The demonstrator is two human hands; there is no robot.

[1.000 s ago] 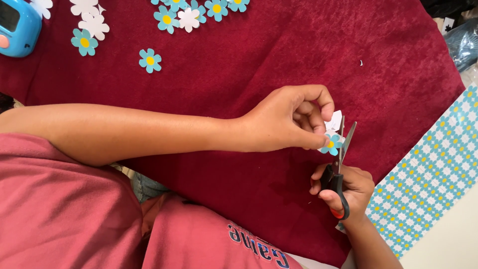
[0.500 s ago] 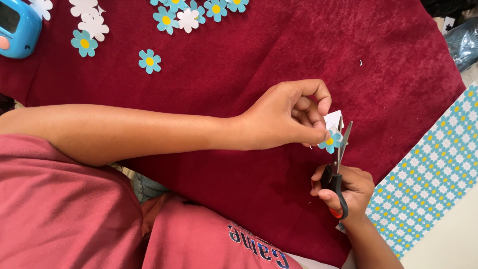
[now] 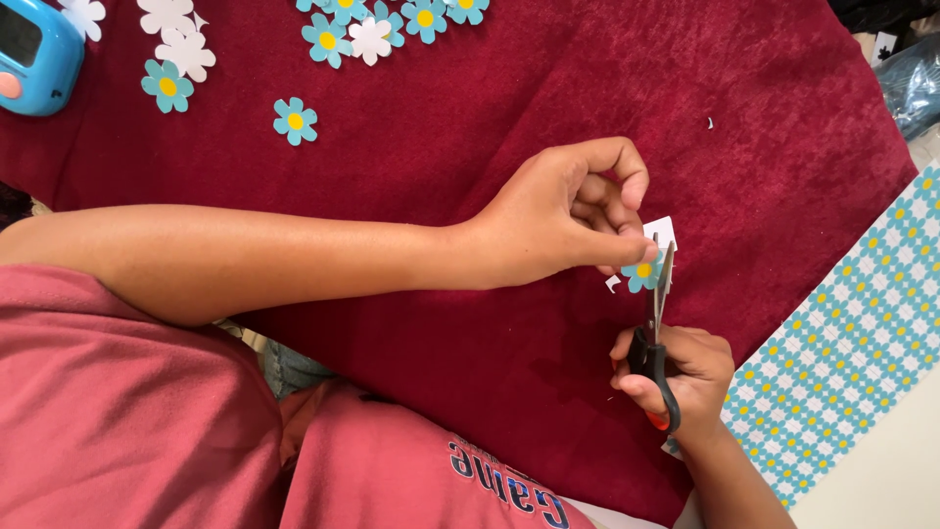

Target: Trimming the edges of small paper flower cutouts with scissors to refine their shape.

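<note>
My left hand (image 3: 573,216) pinches a small paper flower piece (image 3: 648,266), blue with a yellow centre and a white edge, above the dark red cloth (image 3: 548,108). My right hand (image 3: 681,377) grips black-handled scissors (image 3: 658,323), blades pointing up and closed against the flower's right side. A tiny white scrap (image 3: 613,284) lies just left of the blades.
Cut-out blue and white paper flowers (image 3: 372,24) lie along the cloth's far edge, one more single flower (image 3: 295,120) lies apart. A blue device (image 3: 34,54) sits at top left. A patterned flower sheet (image 3: 852,343) lies at right.
The left hand has turned the flower piece slightly and the white corner above it looks smaller. The scissors stay at the same spot.
</note>
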